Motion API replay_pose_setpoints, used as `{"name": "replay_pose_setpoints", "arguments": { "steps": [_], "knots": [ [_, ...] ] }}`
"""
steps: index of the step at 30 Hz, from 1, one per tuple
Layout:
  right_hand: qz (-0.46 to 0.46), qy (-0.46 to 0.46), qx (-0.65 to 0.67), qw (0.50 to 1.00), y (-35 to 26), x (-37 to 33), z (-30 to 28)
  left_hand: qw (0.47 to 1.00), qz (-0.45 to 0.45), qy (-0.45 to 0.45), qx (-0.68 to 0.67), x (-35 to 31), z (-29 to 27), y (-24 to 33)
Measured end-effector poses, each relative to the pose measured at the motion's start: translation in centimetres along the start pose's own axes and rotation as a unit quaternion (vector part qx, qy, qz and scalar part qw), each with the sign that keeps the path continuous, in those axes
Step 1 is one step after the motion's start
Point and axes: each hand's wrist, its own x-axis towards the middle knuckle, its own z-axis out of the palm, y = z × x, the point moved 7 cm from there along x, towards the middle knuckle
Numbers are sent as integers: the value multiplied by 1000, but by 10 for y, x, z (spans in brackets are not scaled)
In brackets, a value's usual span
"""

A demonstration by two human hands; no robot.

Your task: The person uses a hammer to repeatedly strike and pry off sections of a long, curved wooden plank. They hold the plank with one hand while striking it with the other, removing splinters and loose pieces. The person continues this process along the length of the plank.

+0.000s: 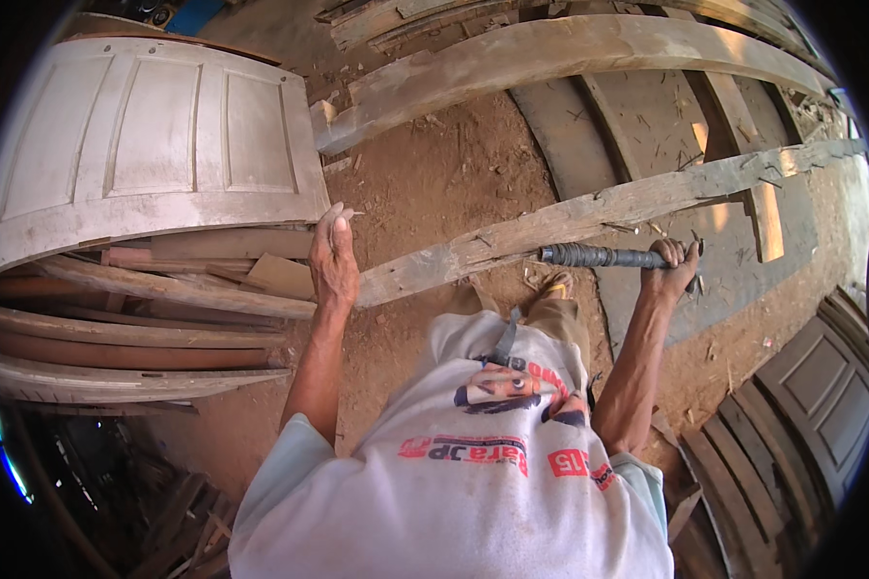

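Note:
My left hand (335, 259) is raised over the near left end of a long weathered plank (512, 234). Its thumb and fingers are pinched together, and a thin pale tip pokes out, too small to name. Off to the right, my right hand (671, 268) is closed round a hammer (589, 256) with a dark, ribbed, wrapped handle. I grip it close to the head, which the fingers largely hide, and the handle points left along the plank's near edge. Several nails stick out of the plank, which slants away to the far right.
A white panelled door (154, 135) lies at the left above stacked boards (164, 340). Beyond the plank, a thick beam (550, 56) crosses more timbers and a grey sheet (734, 280) strewn with nails. Brown panels (821, 386) and planks lean at the lower right. The floor is dirt.

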Motion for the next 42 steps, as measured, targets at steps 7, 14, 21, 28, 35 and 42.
{"name": "replay_pose_setpoints", "arguments": {
  "steps": [7,14,21,28,35,42],
  "knots": [
    [-32,-77,-2,997,8,-39,47,994,-80,-72,19,-12,29,-58],
    [-98,-91,-90,987,7,-65,81,992,-91,-78,-49,-8,36,-70],
    [-128,-184,-221,949,37,-113,178,988,-110,-102,-44,-11,34,-51],
    [-77,-144,-189,968,35,-83,144,984,-117,-111,-71,-5,41,-60],
    [-159,-242,-344,893,78,-156,224,979,-144,-113,-85,-9,37,-61],
    [-161,-174,-355,904,75,-128,217,977,-144,-129,-84,-7,39,-54]
  ]
}}
